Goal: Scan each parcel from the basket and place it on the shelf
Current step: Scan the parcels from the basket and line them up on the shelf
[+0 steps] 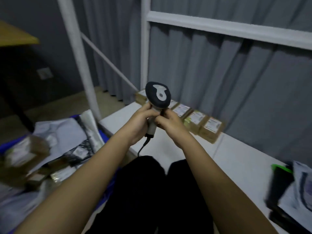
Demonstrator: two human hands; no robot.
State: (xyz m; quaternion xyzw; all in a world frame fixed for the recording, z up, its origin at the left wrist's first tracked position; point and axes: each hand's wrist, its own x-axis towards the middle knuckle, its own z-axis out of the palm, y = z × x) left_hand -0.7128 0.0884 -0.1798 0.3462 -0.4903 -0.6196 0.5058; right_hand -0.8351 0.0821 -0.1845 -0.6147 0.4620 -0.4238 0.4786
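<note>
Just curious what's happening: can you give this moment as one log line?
left hand: gripping black-and-grey handheld barcode scanner | right hand: also on its handle | brown cardboard parcels: on white shelf

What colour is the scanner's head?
Black with a grey inset, head view: scanner.

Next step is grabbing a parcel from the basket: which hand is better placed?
Left, probably. The basket of parcels sits on the left hand's side; the right hand could keep the scanner.
</note>
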